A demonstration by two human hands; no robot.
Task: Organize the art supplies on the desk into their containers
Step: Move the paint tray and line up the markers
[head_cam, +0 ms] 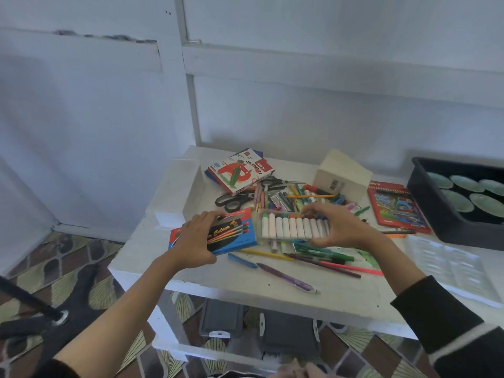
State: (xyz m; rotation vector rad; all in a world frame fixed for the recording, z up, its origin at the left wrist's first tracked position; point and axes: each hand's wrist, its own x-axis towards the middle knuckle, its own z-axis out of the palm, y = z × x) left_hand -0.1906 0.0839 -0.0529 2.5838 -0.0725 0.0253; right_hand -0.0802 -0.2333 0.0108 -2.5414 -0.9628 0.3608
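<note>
Near the front of the desk [272,290], the left hand [196,241] curled round a blue box [231,234], and the right hand [338,227] pinched the end of a tray of white-barrelled markers [291,226] just beside it. Pens and pencils [321,259] and scissors [231,201] lay scattered around; most sorting looked undone.

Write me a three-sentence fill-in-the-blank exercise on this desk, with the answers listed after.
1. The blue box, gripped by the left hand, sits to the ____ of the marker tray held by the right hand.
2. The red-and-white box near the back of the desk reads OIL ____.
3. Black-handled ____ lie just in front of that red-and-white box.
Missing words: left; PASTELS; scissors.
</note>
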